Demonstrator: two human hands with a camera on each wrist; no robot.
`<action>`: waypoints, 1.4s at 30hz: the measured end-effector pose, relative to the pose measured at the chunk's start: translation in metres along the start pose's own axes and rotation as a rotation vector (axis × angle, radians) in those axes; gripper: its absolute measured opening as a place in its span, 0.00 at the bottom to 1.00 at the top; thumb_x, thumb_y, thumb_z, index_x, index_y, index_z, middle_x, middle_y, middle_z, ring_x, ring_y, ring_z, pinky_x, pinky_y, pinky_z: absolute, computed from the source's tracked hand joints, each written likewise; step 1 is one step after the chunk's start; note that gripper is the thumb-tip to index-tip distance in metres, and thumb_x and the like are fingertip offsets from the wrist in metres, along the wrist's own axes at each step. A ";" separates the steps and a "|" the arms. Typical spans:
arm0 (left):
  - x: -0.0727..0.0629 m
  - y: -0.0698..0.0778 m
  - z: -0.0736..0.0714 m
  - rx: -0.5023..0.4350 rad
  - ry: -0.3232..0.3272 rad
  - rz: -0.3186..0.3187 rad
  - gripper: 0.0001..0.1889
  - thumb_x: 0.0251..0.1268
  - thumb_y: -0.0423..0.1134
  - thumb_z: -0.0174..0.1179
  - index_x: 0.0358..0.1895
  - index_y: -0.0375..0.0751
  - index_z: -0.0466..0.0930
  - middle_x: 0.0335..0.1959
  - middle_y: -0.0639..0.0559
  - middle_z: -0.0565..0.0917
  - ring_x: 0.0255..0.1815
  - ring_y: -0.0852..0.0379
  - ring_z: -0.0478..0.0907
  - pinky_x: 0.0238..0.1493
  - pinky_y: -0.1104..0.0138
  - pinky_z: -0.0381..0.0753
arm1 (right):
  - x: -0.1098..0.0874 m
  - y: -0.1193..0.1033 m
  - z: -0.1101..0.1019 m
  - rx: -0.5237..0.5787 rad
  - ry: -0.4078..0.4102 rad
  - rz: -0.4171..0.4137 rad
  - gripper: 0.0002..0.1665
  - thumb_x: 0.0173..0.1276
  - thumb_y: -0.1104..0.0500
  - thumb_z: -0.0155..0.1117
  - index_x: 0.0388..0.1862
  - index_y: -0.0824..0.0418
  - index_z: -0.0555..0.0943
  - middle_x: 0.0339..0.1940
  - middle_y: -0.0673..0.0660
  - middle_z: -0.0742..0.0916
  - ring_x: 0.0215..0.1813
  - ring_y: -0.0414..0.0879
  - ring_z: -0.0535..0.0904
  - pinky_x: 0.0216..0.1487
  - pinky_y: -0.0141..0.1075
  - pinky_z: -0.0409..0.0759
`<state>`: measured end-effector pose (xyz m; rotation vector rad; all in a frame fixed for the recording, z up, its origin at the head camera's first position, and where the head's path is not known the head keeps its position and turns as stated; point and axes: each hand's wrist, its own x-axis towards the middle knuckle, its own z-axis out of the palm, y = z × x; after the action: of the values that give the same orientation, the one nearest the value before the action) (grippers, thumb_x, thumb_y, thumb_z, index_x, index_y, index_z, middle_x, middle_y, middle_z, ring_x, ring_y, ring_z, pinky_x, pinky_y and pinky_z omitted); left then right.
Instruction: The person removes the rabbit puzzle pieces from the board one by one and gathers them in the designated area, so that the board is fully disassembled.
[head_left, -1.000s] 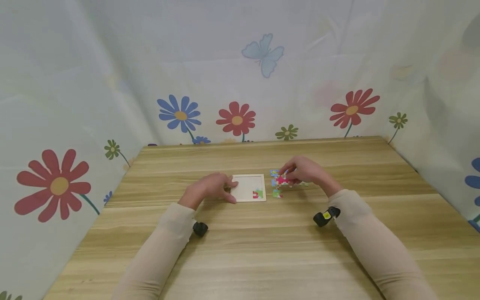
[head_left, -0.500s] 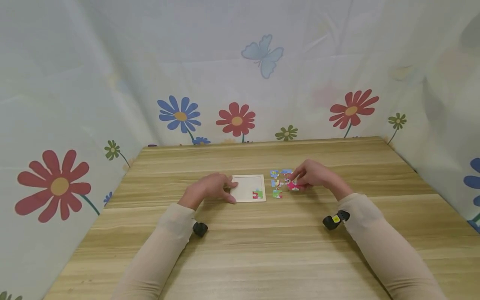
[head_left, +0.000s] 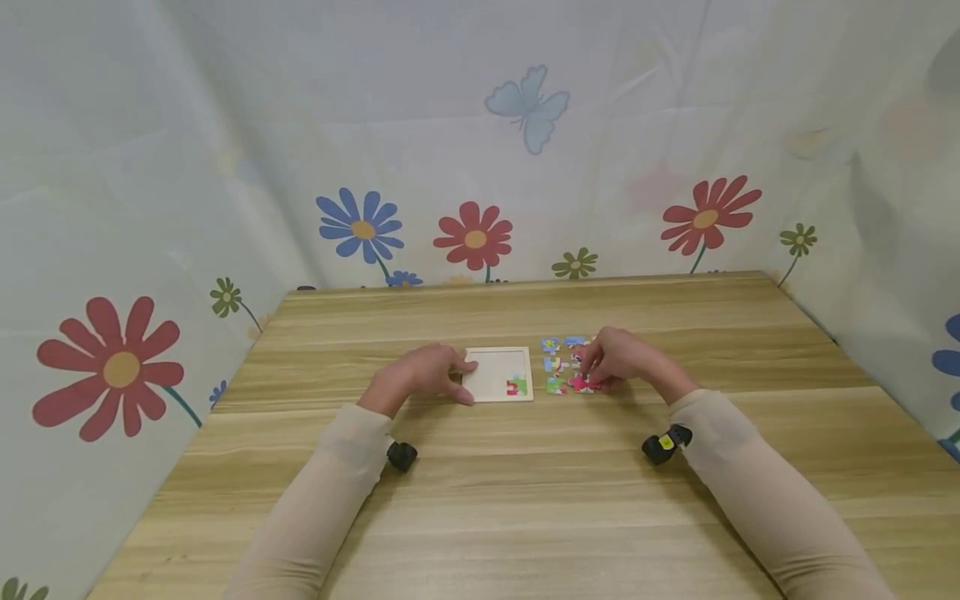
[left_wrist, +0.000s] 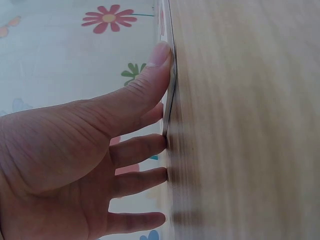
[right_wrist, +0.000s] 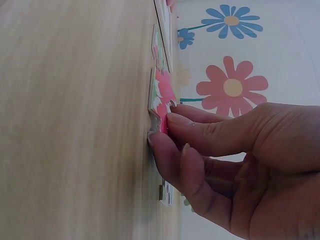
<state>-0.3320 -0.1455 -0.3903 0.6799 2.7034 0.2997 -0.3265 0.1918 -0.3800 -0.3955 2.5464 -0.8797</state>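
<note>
A square, light wooden puzzle tray (head_left: 489, 375) lies flat on the table, with a green and red jigsaw piece (head_left: 517, 386) in its near right corner. My left hand (head_left: 427, 371) rests at the tray's left edge; in the left wrist view its thumb (left_wrist: 159, 57) lies along the edge and the fingers stretch straight to the tabletop. To the tray's right, my right hand (head_left: 622, 357) pinches a pink jigsaw piece (right_wrist: 163, 85) between thumb and fingertips, close over the table. The hand hides part of that piece and of the pieces behind it.
Several loose jigsaw pieces lie beside the tray, among them a blue one (head_left: 550, 343), a white and blue one (head_left: 552, 364) and a green one (head_left: 556, 385). Under everything is a wood-grain table (head_left: 480, 500). A flower-printed curtain (head_left: 420, 125) hangs behind it.
My right hand has carried the pink piece right and then toward me, into the near row beside the green piece. Behind it, more of the other pieces show. The left hand and tray stay put.
</note>
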 end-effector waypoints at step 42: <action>-0.002 0.003 -0.002 -0.020 -0.010 -0.009 0.40 0.53 0.58 0.72 0.71 0.52 0.71 0.75 0.47 0.64 0.76 0.47 0.60 0.74 0.55 0.59 | -0.002 0.000 0.001 -0.044 0.001 -0.019 0.04 0.68 0.69 0.66 0.33 0.69 0.84 0.26 0.57 0.84 0.25 0.45 0.83 0.29 0.37 0.84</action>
<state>-0.3298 -0.1439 -0.3872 0.6616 2.6899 0.3195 -0.3242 0.1920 -0.3807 -0.4328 2.5703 -0.8320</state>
